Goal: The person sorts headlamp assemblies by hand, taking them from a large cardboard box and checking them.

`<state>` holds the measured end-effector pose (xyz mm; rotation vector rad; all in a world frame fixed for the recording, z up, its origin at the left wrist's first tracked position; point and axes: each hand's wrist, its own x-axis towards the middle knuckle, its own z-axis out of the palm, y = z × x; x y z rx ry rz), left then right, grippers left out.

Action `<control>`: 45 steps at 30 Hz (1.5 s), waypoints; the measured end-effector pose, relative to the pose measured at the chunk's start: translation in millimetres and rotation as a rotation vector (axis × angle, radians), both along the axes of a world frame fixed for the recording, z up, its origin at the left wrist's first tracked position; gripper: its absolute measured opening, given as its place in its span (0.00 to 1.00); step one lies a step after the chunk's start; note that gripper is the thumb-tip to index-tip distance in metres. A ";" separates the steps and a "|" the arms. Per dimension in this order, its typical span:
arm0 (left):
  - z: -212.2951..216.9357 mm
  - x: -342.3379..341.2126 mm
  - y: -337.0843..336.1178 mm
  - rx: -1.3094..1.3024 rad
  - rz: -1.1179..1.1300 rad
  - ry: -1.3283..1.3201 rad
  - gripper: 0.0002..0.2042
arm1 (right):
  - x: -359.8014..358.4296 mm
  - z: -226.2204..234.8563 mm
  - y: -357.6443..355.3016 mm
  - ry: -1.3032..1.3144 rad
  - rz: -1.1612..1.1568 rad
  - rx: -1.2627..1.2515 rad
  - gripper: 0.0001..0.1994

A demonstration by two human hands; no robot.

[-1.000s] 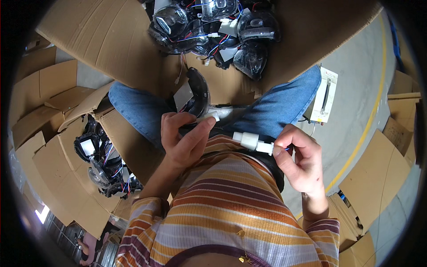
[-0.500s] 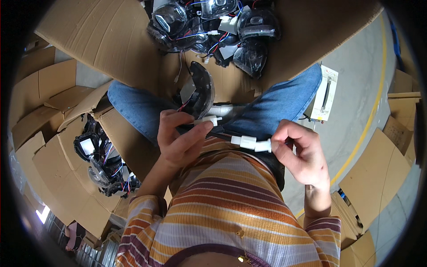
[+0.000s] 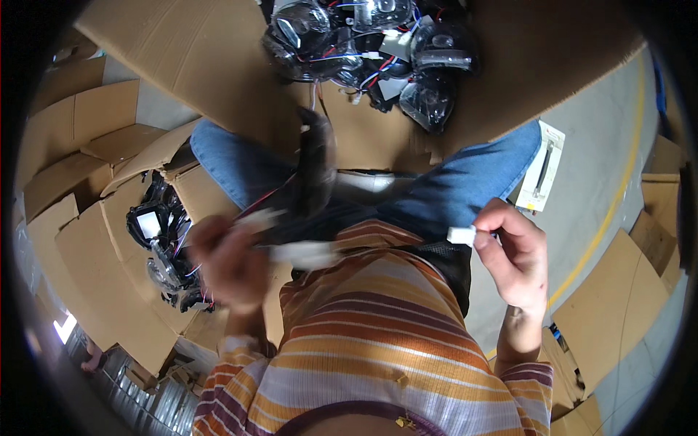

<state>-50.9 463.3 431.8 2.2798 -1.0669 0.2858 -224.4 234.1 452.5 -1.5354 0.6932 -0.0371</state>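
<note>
Here, my right hand (image 3: 512,258) is pinching 1 small white connector (image 3: 461,235) beside my jeans (image 3: 465,189); my blurred left hand (image 3: 225,261) is gripping a dark lamp part (image 3: 314,171) above them.

Seen from above, over a striped shirt (image 3: 378,341) and blue jeans (image 3: 465,189). Left hand (image 3: 222,261), blurred, gripping a dark lamp housing (image 3: 313,182) with red wires. Right hand (image 3: 512,254) pinching a small white connector (image 3: 461,235) between fingers (image 3: 488,237). More lamp housings heaped in the open cardboard box (image 3: 203,58) ahead.
</note>
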 end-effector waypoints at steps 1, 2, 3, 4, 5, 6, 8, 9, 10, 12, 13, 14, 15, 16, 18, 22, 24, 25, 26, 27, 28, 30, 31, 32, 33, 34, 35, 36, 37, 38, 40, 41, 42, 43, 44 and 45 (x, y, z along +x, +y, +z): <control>2.4 3.5 23.5 -0.138 0.321 -0.061 0.10 | -2.4 -2.2 -3.4 -0.004 0.026 -0.002 0.04; 20.6 13.9 38.5 -0.271 0.413 -0.014 0.05 | -4.0 -6.3 -6.4 -0.003 0.044 -0.006 0.04; 47.3 18.9 70.4 -0.427 0.607 0.041 0.06 | -4.6 1.4 -2.4 -0.031 0.060 -0.028 0.04; 77.2 34.4 103.7 -0.091 0.531 -0.357 0.08 | 0.0 0.3 -4.0 -0.023 0.112 -0.014 0.04; 93.7 39.7 120.2 0.031 0.574 -0.435 0.08 | 2.9 -3.6 -0.7 0.003 0.160 -0.024 0.05; 99.7 47.2 131.0 0.157 0.598 -0.496 0.09 | 4.8 -12.4 0.5 -0.010 0.212 -0.049 0.05; 124.0 55.8 179.0 0.406 0.624 -0.522 0.09 | 13.1 -14.5 3.0 0.021 0.303 -0.058 0.05; 138.8 53.8 201.1 0.538 0.771 -0.450 0.10 | 16.7 -14.8 5.7 -0.002 0.318 -0.053 0.05; 142.5 63.7 206.2 0.710 0.715 -0.471 0.10 | 17.0 -16.4 4.3 -0.032 0.318 -0.053 0.04; 108.3 82.7 210.2 1.053 0.704 -0.464 0.12 | 19.6 -18.6 8.0 -0.063 0.330 -0.074 0.04; 82.9 82.0 198.8 0.937 0.698 -0.407 0.13 | 25.2 -18.8 20.7 -0.068 0.353 -0.103 0.03; 56.7 85.9 158.5 0.826 0.663 -0.362 0.14 | 25.7 -19.4 22.2 -0.067 0.351 -0.120 0.03; 24.2 94.3 129.7 0.622 0.536 -0.165 0.16 | 24.1 -20.7 19.9 -0.019 0.340 -0.101 0.03; -1.4 96.0 75.5 0.509 0.297 -0.069 0.15 | 20.7 -23.0 16.1 -0.006 0.324 -0.109 0.03; -60.1 100.1 -8.3 0.363 -0.113 0.150 0.15 | 11.7 -21.7 10.6 0.040 0.241 -0.081 0.03; -151.4 126.1 -111.0 0.319 -0.400 0.114 0.15 | 13.0 -16.2 12.5 0.028 0.208 -0.046 0.03; -192.7 137.9 -137.1 0.279 -0.398 0.123 0.14 | 11.9 -17.5 12.7 0.058 0.209 -0.061 0.03; -212.0 144.7 -143.4 0.423 -0.322 0.158 0.13 | 11.3 -18.8 14.0 0.072 0.192 -0.044 0.03; -223.1 146.7 -151.1 0.560 -0.250 0.197 0.12 | 9.5 -19.6 13.8 0.094 0.169 -0.033 0.03; -233.0 148.3 -154.4 0.553 -0.252 0.194 0.12 | 8.1 -20.8 13.1 0.086 0.171 -0.035 0.03; -237.5 147.5 -159.2 0.672 -0.214 0.251 0.11 | 8.0 -21.0 12.5 0.091 0.167 -0.041 0.03; -243.9 152.3 -165.2 0.787 -0.174 0.306 0.10 | 10.0 -21.6 11.1 0.104 0.157 -0.026 0.04; -242.2 153.9 -168.3 0.786 -0.218 0.354 0.10 | 11.2 -22.8 10.9 0.109 0.145 -0.023 0.04; -240.7 155.6 -170.5 0.783 -0.260 0.402 0.10 | 13.4 -24.1 9.9 0.114 0.144 -0.025 0.04; -240.0 156.4 -170.7 0.780 -0.263 0.406 0.10 | 16.2 -25.4 8.6 0.125 0.150 -0.024 0.04; -239.2 155.9 -166.7 0.686 -0.304 0.453 0.11 | 19.0 -26.3 8.4 0.137 0.157 -0.019 0.03; -239.6 155.8 -163.2 0.591 -0.344 0.498 0.12 | 22.7 -26.7 7.6 0.143 0.158 -0.018 0.03; -244.3 156.0 -160.1 0.588 -0.346 0.503 0.12 | 27.2 -26.5 6.2 0.137 0.166 -0.026 0.03; -250.4 157.7 -153.0 0.456 -0.380 0.377 0.12 | 31.4 -26.5 6.3 0.123 0.179 -0.032 0.03; -255.7 160.7 -147.8 0.323 -0.410 0.247 0.13 | 35.1 -26.6 6.6 0.119 0.185 -0.033 0.03; -257.2 166.5 -148.1 0.340 -0.408 0.181 0.11 | 41.7 -26.4 5.7 0.100 0.186 -0.042 0.03; -252.0 166.2 -149.8 0.470 -0.380 0.226 0.11 | 44.5 -24.3 6.0 0.118 0.184 -0.031 0.03; -242.5 166.6 -150.2 0.599 -0.344 0.264 0.11 | 46.4 -20.6 7.6 0.128 0.185 -0.022 0.03; -245.5 164.9 -146.8 0.624 -0.322 0.311 0.10 | 44.7 -19.3 11.5 0.117 0.168 -0.016 0.03; -255.5 165.1 -140.0 0.646 -0.285 0.342 0.09 | 43.0 -19.0 15.1 0.083 0.169 -0.055 0.03; -263.0 163.4 -134.1 0.415 -0.366 0.214 0.07 | 44.5 -17.3 14.8 0.156 0.180 -0.054 0.03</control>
